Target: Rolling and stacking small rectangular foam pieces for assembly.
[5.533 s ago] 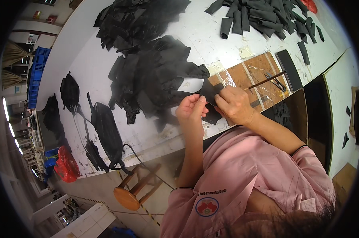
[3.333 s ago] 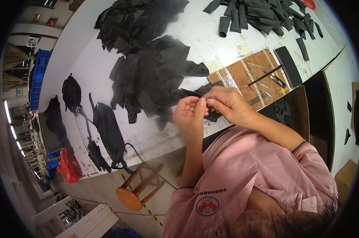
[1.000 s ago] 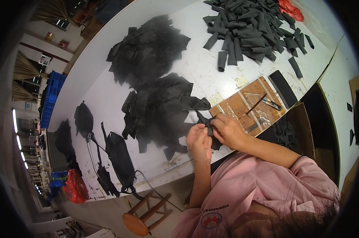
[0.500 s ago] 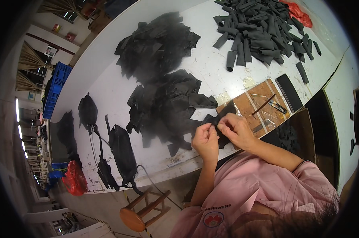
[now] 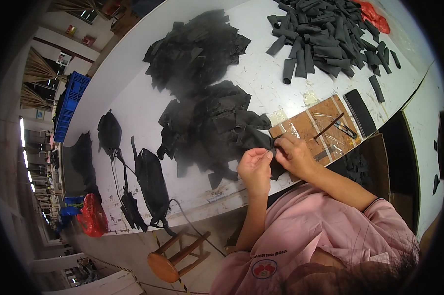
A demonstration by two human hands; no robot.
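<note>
Close together at the table's near edge, my two hands work over a small black fabric piece. My right hand is closed with its fingers pinching the fabric. My left hand has thumb and forefinger pressed together beside the right fingertips; what lies in that pinch is too small to make out. Just beyond them spreads a loose heap of black fabric pieces. To the right is a worn brown board, with a brown strip and thread snips on it.
Another heap of black pieces is farther back. Rolled black fabric tubes pile at the far right near a red plastic bag. A dark flat case borders the board. Black pouches lie left; a wooden stool stands below.
My right hand has moved slightly up and its fingers have shifted along the fabric. My left fingertips have risen a little. The view has shifted slightly.
</note>
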